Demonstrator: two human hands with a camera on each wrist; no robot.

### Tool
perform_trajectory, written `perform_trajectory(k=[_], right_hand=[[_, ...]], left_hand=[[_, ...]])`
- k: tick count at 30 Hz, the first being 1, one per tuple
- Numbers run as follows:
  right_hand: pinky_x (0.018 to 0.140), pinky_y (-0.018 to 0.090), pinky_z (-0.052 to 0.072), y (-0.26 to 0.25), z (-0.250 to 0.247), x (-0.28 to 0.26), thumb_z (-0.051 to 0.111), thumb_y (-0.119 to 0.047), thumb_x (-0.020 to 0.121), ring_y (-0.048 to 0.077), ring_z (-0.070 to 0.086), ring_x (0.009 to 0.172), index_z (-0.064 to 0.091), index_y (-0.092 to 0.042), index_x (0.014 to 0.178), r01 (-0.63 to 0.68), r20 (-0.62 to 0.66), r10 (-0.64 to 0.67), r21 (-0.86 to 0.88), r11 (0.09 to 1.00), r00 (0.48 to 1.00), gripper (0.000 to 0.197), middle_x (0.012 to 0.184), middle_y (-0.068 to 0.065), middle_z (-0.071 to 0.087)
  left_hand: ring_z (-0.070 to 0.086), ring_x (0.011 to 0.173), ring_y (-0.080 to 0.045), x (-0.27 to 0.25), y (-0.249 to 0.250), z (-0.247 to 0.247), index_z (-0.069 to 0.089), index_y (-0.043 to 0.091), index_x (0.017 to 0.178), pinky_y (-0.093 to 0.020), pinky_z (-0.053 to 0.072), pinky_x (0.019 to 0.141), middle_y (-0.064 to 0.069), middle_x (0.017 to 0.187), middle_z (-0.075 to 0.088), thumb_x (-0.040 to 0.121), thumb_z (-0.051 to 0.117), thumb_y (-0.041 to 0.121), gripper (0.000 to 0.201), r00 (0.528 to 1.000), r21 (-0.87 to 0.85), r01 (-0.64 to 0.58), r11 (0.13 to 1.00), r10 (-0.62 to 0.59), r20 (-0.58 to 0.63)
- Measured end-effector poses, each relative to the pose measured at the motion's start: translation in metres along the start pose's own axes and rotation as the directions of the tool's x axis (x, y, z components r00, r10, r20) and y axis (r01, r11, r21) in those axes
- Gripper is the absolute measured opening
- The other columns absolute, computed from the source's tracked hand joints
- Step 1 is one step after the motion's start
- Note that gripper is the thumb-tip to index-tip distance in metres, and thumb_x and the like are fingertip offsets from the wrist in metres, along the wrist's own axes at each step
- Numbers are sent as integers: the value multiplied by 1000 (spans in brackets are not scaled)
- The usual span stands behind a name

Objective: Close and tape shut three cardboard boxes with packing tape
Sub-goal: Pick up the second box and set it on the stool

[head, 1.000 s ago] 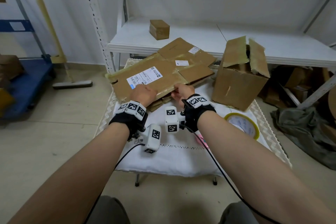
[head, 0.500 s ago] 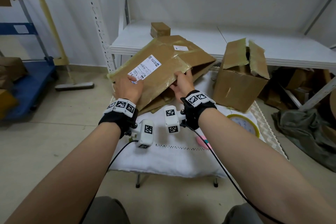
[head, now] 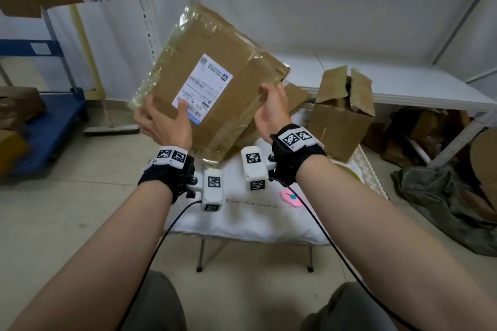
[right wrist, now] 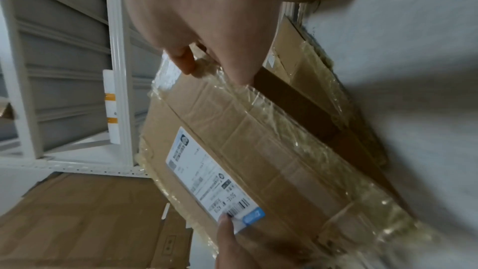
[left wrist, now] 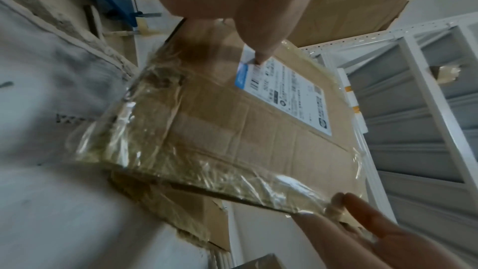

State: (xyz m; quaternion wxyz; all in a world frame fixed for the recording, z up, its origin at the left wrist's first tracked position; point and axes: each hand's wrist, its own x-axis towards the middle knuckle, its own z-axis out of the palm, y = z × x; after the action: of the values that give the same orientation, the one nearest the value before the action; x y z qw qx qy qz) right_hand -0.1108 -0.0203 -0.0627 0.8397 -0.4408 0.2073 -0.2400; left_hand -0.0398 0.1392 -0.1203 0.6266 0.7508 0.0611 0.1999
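Nearest you: the small bench (head: 258, 226) draped in white cloth, taken here as the landmark. On its near right part lies a small pink and teal object (head: 291, 198), too small to identify. At its right edge, a yellow-rimmed roll of packing tape (head: 349, 170) shows partly behind your right forearm; it looks untouched.

Above the bench's far left: the flattened brown cardboard box with a white shipping label and wrinkled old clear tape (head: 207, 91), raised and tilted in both your hands. Your left hand (head: 164, 122) grips its lower left edge, thumb on the label's corner and fingers behind. Your right hand (head: 271, 110) holds the right edge, thumb in front and fingers curled behind.

On the bench under that box: more flattened brown cardboard (head: 293, 98), count unclear.

On the bench's far right: an upright brown cardboard box with its top flaps standing open (head: 338, 115).

Beyond the bench: a long white shelf (head: 419, 88) against the wall.

Progress, as judged: early. No box appears closed or freshly taped. The held box has yet to be opened into shape. Folding flaps and taping remain for all three.
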Motion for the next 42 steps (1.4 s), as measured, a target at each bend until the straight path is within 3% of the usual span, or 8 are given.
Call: perform_trajectory(k=[5,11,17,22,27,30,38,42], right_hand=[[89,20,37,0,-28,-15,50,-12,92,13,42,92,45,-20,82,-40,-145,55,103,994,988,14,98,-3,46],[121,55,19,30,-81,-29,50,-9,45,24,48,116,32,-24,68,-131,-240,213,315,940,947,33,110,5,47],[96,35,42,51,-110,-47,27,0,93,18,40,73,24,-19,71,-304,-318,363,221,927,876,29,81,0,37],[97,41,47,46,-109,-50,32,2,92,22,41,74,33,-15,70,-310,-301,322,88,947,898,28,80,5,40],[53,38,57,44,-118,-51,51,-10,86,24,56,76,46,-17,107,-287,-367,275,23,958,889,23,99,8,56],[71,60,59,42,-122,-46,61,-17,80,33,56,105,43,-25,129,-265,-394,253,25,964,884,54,131,9,52],[87,33,51,35,-130,-54,52,-21,97,23,61,94,58,-17,96,-315,-344,244,-170,934,907,7,110,6,66],[83,40,53,36,-134,-53,56,-15,87,24,58,97,40,-14,145,-220,-348,103,-315,923,932,61,125,12,62]], left_hand=[[42,130,-21,-17,7,-21,59,11,128,-27,35,113,-14,145,33,80,76,32,55,954,-135,-295,946,285,-90],[47,130,-19,-33,1,-39,37,22,147,-32,43,109,-4,149,33,76,80,45,86,955,-265,-276,924,294,29],[63,112,-7,-38,4,-33,46,26,136,-34,53,99,6,130,60,74,77,61,78,939,-365,-124,923,228,259],[62,117,-11,-31,5,-34,52,22,131,-40,51,101,3,132,61,77,72,66,72,945,-379,-107,919,213,250],[59,109,5,-40,7,-32,53,21,131,-16,50,92,0,131,59,92,68,36,45,919,-389,-198,900,309,245],[59,103,9,-43,8,-30,54,24,129,-15,50,89,1,126,61,94,65,32,38,921,-371,-217,903,316,230],[59,86,10,-47,7,-29,58,26,108,-23,53,88,14,102,66,93,65,36,20,940,-288,-198,937,264,215],[63,96,-6,-45,3,-31,57,27,113,-29,54,91,6,111,67,91,64,43,29,947,-251,-182,951,238,214]])
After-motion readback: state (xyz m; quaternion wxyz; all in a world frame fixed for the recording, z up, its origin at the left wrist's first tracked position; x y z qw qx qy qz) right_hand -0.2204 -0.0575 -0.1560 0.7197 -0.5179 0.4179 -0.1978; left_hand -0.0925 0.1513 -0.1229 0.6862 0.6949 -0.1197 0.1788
